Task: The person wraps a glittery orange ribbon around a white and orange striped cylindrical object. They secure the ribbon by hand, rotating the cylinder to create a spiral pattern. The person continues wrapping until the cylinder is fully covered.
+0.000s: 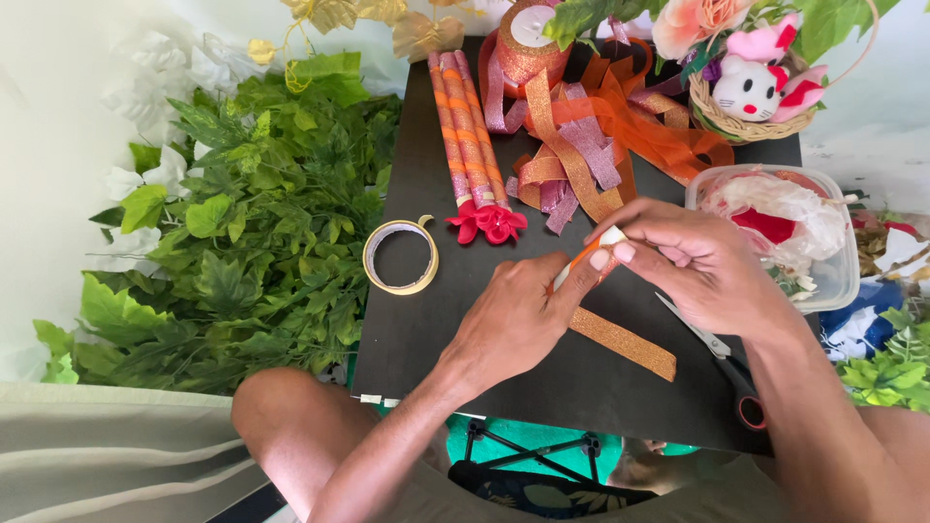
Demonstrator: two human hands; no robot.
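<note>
**Both hands on a ribbon-wrapped stick, centre of the black table**

Head view. I see no packages, labels or signs that I can make out.

Containers: a clear plastic tub (835,276) sits at the table's right edge, holding crumpled white and red material. A wicker basket (741,121) at the far right corner carries a white-and-pink plush toy (760,77).

My left hand (518,315) is clenched around a slim stick (581,260), which lies near the middle of the black table (407,329). My right hand (693,257) pinches the stick's white tip between thumb and fingers. An orange glitter ribbon strip (622,342) runs from the grip onto the table, towards me.

Surroundings: a roll of tape (400,257) lies left of the hands, well apart. Three finished wrapped sticks (465,131) with red flower ends lie beyond it. A ribbon spool (528,44) and loose ribbon heap (601,136) occupy the far side. Scissors (722,363) lie under my right wrist. Artificial green leaves (242,223) crowd the table's left side.
</note>
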